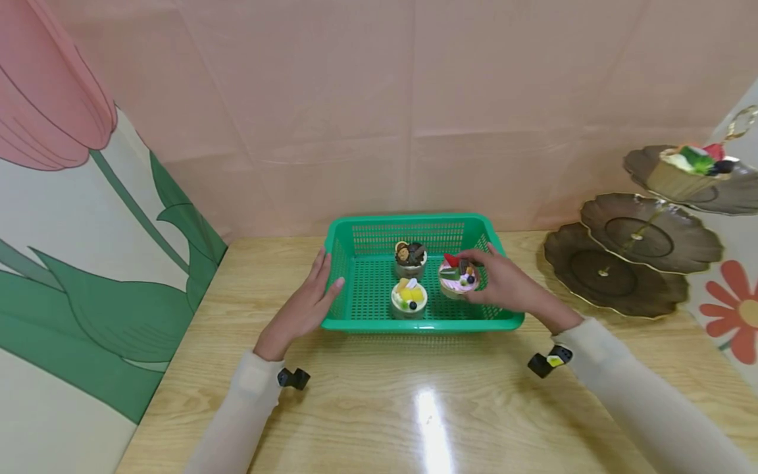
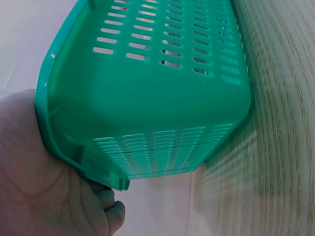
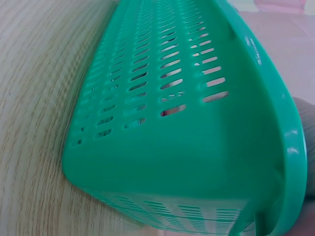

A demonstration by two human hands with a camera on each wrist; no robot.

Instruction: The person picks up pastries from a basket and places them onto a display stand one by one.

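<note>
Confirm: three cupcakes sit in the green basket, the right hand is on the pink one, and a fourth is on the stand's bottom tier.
One slip: the head view shows the fourth cupcake on the top tier of the stand. The basket and right hand are as you say.

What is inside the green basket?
Three cupcakes: one chocolate-topped, one yellow-topped and, gripped by the right hand, one pink-topped. The basket floor shows around them but is covered beneath; the hand partly hides the pink-topped cupcake.

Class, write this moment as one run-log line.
right hand: grips pink cupcake; left hand: touches basket; in basket: dark cupcake, yellow cupcake; stand: fruit cupcake on top
</note>
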